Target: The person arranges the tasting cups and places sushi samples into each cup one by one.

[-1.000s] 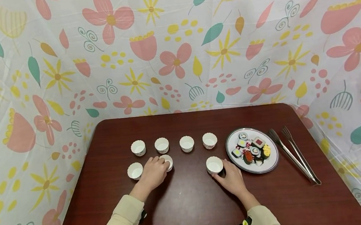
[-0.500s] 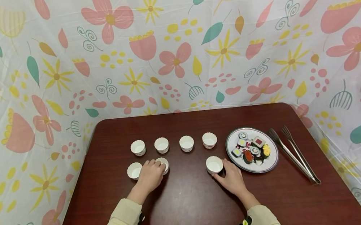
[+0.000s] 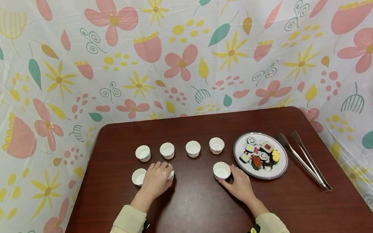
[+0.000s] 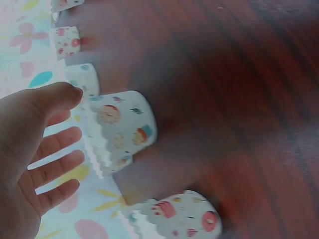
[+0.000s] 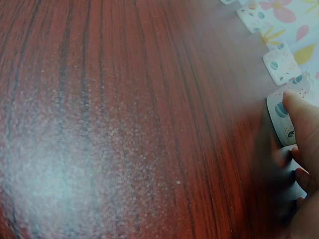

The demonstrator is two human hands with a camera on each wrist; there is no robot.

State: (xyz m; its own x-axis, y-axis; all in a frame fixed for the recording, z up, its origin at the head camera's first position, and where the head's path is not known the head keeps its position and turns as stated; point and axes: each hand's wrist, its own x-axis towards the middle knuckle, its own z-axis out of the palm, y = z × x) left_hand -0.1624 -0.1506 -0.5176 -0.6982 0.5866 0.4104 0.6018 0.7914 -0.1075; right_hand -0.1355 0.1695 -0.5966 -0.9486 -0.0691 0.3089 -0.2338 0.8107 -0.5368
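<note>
My left hand point(image 3: 155, 179) is over a white paper baking cup point(image 3: 170, 174) in the front row, partly hiding it. In the left wrist view its fingers point(image 4: 57, 167) are spread apart and the thumb is by the scalloped rim of the printed cup point(image 4: 122, 119). Another cup point(image 3: 138, 176) stands just left of this hand. My right hand point(image 3: 241, 186) holds a second front-row baking cup point(image 3: 221, 171) by its side. The right wrist view has the thumb pressed on that cup's wall point(image 5: 279, 112), fingers on the other side.
Several more baking cups point(image 3: 193, 149) stand in a row behind. To the right are a round plate point(image 3: 279, 171) of sushi pieces point(image 3: 256, 162) and metal tongs point(image 3: 307, 165). A floral cloth point(image 3: 180, 57) hangs behind the brown table point(image 3: 190, 221).
My left hand has shifted its baking cup slightly left, towards the cup beside it, then let it go with fingers spread. The right hand and its cup have stayed in place.
</note>
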